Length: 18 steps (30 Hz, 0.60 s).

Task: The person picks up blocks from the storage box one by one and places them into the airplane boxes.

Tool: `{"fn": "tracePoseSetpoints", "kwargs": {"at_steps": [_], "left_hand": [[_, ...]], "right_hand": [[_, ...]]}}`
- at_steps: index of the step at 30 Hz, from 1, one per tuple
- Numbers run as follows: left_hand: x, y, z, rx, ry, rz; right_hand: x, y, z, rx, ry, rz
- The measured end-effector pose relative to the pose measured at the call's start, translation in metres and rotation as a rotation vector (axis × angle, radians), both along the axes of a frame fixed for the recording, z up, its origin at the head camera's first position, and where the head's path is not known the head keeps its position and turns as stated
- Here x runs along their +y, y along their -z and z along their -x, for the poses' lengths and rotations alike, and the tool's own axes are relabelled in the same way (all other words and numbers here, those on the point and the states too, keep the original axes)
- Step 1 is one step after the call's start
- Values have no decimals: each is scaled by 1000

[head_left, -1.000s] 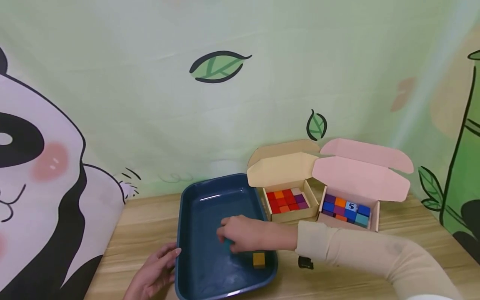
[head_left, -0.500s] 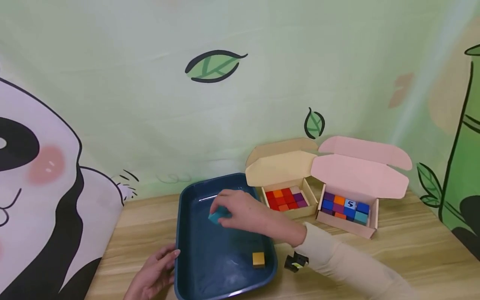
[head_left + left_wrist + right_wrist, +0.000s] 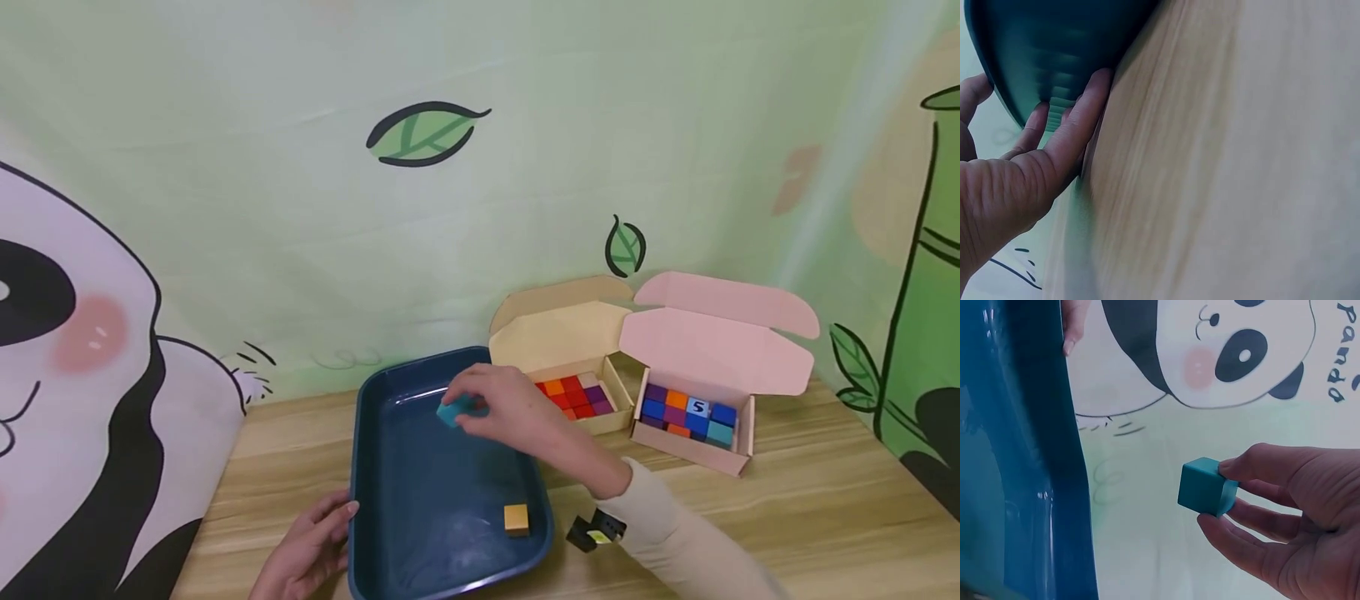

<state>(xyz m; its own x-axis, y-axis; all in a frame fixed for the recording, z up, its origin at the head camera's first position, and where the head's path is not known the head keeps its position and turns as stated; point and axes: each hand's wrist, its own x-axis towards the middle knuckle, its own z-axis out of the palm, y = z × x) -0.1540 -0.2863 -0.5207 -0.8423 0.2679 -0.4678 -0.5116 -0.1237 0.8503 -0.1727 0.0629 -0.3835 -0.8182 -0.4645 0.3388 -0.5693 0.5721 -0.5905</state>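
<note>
A teal cube [image 3: 453, 411] is pinched between the thumb and fingertips of my right hand [image 3: 517, 408], raised above the far part of the blue tray [image 3: 431, 483]. The right wrist view shows the teal cube [image 3: 1204, 486] held at the fingertips, its plain faces turned to the camera. My left hand [image 3: 311, 537] rests against the outside of the tray's left wall. In the left wrist view, extended fingers [image 3: 1079, 128] touch the tray's outer wall [image 3: 1054, 44], with another digit at the rim. A yellow cube [image 3: 516, 519] lies in the tray's near right corner.
Right of the tray stands an open cream box [image 3: 618, 396] with red, orange and purple cubes. Beside it is an open pink box [image 3: 693, 454] with blue, purple, orange and teal cubes, one marked 5. Behind the wooden table [image 3: 285, 442] hangs a printed cloth [image 3: 300, 208].
My right hand has lifted the teal cube from the tray's middle, moving it first away from me, then slightly right. My left hand stays at the tray's left side.
</note>
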Motion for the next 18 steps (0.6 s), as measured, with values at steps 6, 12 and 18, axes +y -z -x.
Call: {"fn": "tracePoseSetpoints", "kwargs": {"at_steps": [6, 12, 18], "left_hand": [[0, 1, 3, 2, 17, 23], [2, 2, 6, -9, 16, 44], [0, 2, 5, -16, 32, 33]], "right_hand": [[21, 5, -1, -15, 44, 17], [45, 9, -5, 9, 117, -46], [70, 15, -4, 59, 153, -88]]}}
